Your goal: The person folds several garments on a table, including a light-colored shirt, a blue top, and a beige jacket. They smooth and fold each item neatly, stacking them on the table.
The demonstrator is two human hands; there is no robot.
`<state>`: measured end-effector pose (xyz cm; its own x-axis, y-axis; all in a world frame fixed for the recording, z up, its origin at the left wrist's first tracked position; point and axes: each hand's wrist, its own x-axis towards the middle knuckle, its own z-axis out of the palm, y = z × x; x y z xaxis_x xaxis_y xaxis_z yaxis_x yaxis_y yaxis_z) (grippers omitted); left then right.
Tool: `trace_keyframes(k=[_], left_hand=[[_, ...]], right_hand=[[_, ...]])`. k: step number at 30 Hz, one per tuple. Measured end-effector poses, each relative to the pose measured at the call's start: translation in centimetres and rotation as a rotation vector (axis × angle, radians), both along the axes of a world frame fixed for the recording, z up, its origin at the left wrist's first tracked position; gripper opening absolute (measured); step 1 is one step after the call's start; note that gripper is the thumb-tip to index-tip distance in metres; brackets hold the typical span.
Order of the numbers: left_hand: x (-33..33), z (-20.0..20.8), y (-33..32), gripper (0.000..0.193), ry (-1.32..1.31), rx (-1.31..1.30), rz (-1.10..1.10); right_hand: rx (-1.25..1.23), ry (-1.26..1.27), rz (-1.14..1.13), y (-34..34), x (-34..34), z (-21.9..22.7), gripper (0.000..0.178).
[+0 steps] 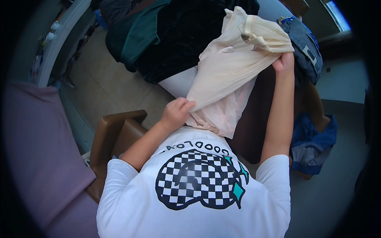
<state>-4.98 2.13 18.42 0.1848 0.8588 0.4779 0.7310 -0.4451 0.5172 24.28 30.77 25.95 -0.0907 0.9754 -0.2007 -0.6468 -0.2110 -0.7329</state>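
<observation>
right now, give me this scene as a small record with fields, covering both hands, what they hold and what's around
left hand: grips the lower left edge of the cream cloth
right hand: grips the same cloth at its upper right
cloth state: creased, drawn taut between the hands, with a pale pinkish part hanging below
beyond: dark green cloth and black cloth
left side: brown chair, mauve cloth
right side: blue-and-gray cloth
clothing worn: white shirt with checkered print
</observation>
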Motion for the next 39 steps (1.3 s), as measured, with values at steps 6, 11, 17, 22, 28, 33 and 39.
trace_keyframes(k=[6,11,17,22,28,33,39], left_hand=[[1.1,-0.1,0.6,0.023,0.048,-0.189,-0.346],[2.6,-0.6,1.0,0.044,-0.014,-0.139,-0.302],[7.4,-0.8,2.5,0.088,0.412,-0.431,-0.535],[6.2,-3.5,1.8,0.07,0.422,-0.309,-0.596],[0.4,-2.8,0.9,0.043,0.296,-0.344,-0.599],[-3.0,-2.5,1.2,0.049,0.186,-0.374,-0.433],[-2.3,-1.6,0.1,0.055,0.296,-0.278,-0.299]], right_hand=[[-0.226,-0.699,0.181,3.0,0.4,-10.6,0.038],[-0.122,-1.018,-0.043,0.6,2.0,-14.7,0.05],[0.422,-1.556,-0.349,0.0,0.6,-13.1,0.044],[0.705,-1.851,-0.069,-0.4,0.9,-12.6,0.025],[0.088,-0.466,0.08,2.8,2.3,-15.0,0.024],[-0.096,-1.053,-0.046,3.9,1.4,-14.2,0.055],[0.095,-1.49,-0.485,1.1,-0.5,-13.2,0.073]])
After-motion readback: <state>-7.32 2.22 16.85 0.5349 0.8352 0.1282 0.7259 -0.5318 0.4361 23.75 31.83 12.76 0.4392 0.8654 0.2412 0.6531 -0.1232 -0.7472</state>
